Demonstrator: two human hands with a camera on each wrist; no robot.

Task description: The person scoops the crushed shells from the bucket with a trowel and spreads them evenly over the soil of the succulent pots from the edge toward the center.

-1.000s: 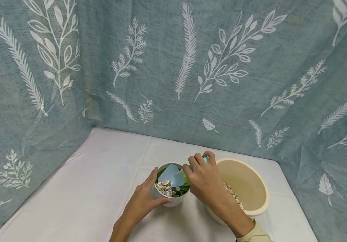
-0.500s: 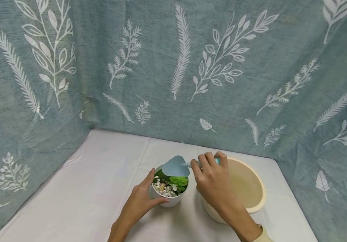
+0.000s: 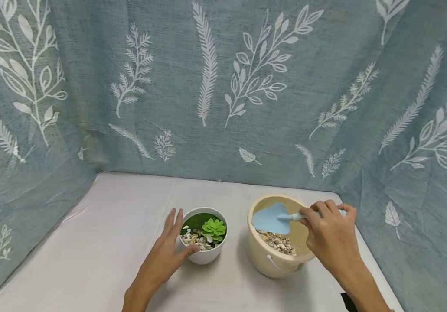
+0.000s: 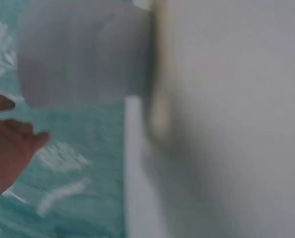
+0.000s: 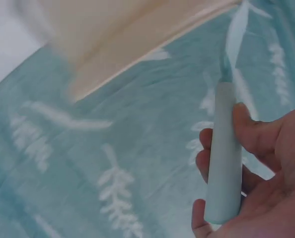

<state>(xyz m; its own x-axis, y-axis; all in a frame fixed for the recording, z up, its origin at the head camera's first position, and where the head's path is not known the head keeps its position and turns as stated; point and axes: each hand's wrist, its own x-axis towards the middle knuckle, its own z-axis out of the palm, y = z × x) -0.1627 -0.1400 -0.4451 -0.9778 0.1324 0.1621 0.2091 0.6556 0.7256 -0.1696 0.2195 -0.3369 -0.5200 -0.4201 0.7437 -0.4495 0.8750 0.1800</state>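
Note:
My right hand grips the handle of a light blue toy trowel, whose blade is over the mouth of a cream bucket. In the right wrist view fingers and thumb wrap the trowel handle. Small gravel lies inside the bucket. To its left stands a white pot with a green succulent and pale pebbles. My left hand is at the pot's left side, fingers extended and thumb at the front rim. The left wrist view shows its fingers apart from the pot wall.
A white cloth covers the table. Blue-green curtains with white leaf patterns rise behind it and along both sides. The bucket has a white handle hanging at its front.
My right hand has carried the trowel rightward from above the pot to over the bucket. My left hand has loosened from the pot. The head view has shifted to the right.

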